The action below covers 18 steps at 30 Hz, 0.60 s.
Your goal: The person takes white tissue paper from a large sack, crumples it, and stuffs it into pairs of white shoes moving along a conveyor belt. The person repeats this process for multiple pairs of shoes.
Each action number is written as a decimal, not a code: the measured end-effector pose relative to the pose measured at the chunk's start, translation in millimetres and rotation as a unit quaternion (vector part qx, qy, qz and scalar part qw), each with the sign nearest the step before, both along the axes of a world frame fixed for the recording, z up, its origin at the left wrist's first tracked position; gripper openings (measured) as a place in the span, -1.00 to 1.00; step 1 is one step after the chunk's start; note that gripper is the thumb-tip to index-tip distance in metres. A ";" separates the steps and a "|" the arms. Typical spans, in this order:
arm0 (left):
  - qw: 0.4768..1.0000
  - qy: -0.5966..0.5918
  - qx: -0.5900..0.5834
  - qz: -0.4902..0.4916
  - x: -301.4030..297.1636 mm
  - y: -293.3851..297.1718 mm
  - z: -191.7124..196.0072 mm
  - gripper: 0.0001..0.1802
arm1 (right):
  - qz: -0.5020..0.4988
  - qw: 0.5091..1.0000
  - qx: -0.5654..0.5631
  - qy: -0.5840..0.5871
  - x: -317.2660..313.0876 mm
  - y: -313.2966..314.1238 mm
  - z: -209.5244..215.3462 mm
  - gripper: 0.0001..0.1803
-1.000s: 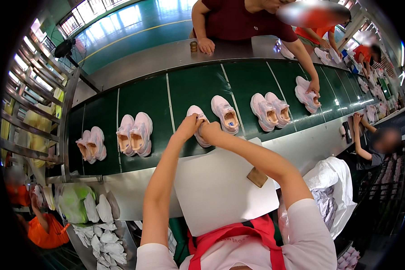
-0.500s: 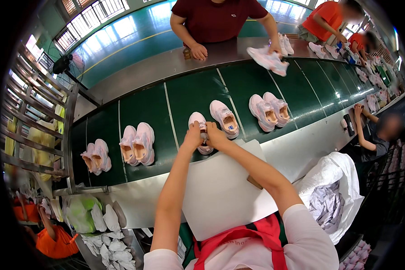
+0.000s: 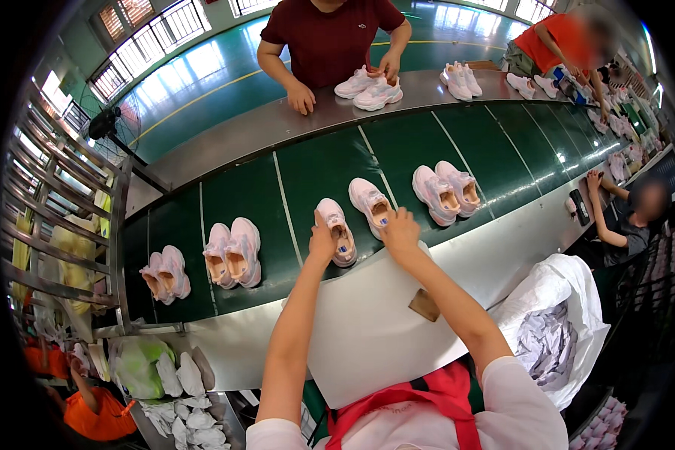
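Left hand [image 3: 322, 240] at the left shoe [image 3: 334, 214], right hand [image 3: 402, 234] at the right shoe [image 3: 364, 199]

Say 12 o'clock points straight away from the person. Both shoes are pale pink and sit on the green belt [image 3: 315, 161], soles down, with a small gap between them. The left shoe is at 2 o'clock from the left hand, which is bent along its left side and touches it. The right shoe is at 10 o'clock from the right hand. That hand has bent fingers with the tips by the heel end. I cannot tell if either hand is squeezing or pinching.

Each shoe's long line goes from a toe near 11 o'clock to a heel near 5 o'clock. The left shoe lies at 8 o'clock from the right shoe, so each hand is nearest to its own shoe.

Half a second ago, both hands were together on the left shoe. Now the right hand has gone over to the right shoe, and the inside of the left shoe shows more. Across the belt, the co-worker [image 3: 322, 45] held a shoe up in the air then. Now a pair of shoes [image 3: 379, 94] stands at 12 o'clock on the metal ledge [image 3: 277, 127], with one of that person's hands on it.
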<state>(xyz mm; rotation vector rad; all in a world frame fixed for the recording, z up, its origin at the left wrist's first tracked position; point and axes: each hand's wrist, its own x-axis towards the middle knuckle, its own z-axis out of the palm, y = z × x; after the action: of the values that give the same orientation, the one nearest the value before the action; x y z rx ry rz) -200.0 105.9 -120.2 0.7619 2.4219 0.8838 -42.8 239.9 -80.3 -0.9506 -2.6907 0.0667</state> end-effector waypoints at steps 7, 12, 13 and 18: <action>0.999 0.038 -0.015 0.013 0.0 13.8 -3.5 -0.34 | -0.112 0.977 -0.131 -0.122 -25.8 19.8 -34.8 -0.57; 0.999 0.017 0.020 -0.019 -11.8 36.1 -2.1 -0.41 | -0.034 0.980 -0.140 -0.134 -46.8 4.9 -55.0 -0.65; 0.999 0.006 0.033 -0.034 -20.0 32.8 -5.8 -0.40 | -0.013 0.978 -0.168 -0.122 -57.6 -7.5 -44.4 -0.67; 0.959 0.252 0.128 -0.023 18.9 9.5 56.7 -0.53 | 0.101 0.974 -0.149 0.137 13.2 -33.8 47.6 -0.54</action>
<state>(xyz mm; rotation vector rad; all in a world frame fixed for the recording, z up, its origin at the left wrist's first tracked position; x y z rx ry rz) -181.0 115.4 -63.5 1.2665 2.7324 1.1060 -29.6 206.1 -32.8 -0.6796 -2.5475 0.6139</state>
